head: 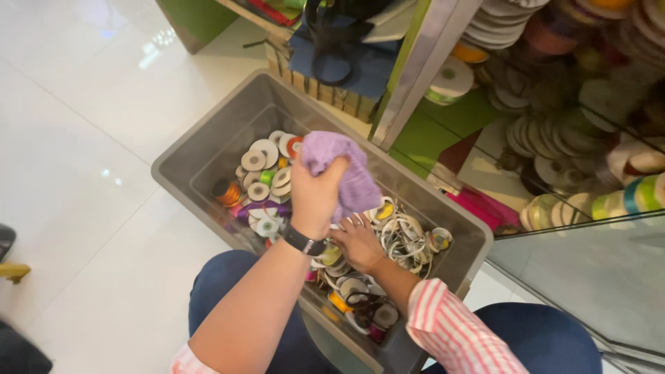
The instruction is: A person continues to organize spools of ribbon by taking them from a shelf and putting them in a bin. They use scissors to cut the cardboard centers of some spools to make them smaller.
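My left hand [315, 194] grips a crumpled purple cloth [339, 170] at frame centre; my right hand [357, 242], fingers spread, rests on ribbon spools [263, 173] in the grey plastic bin [208, 149].

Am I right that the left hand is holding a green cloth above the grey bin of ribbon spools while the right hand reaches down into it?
Not quite: the cloth is purple, not green, as the head view shows. The left hand does hold it above the grey bin of ribbon spools, and the right hand reaches down into it.
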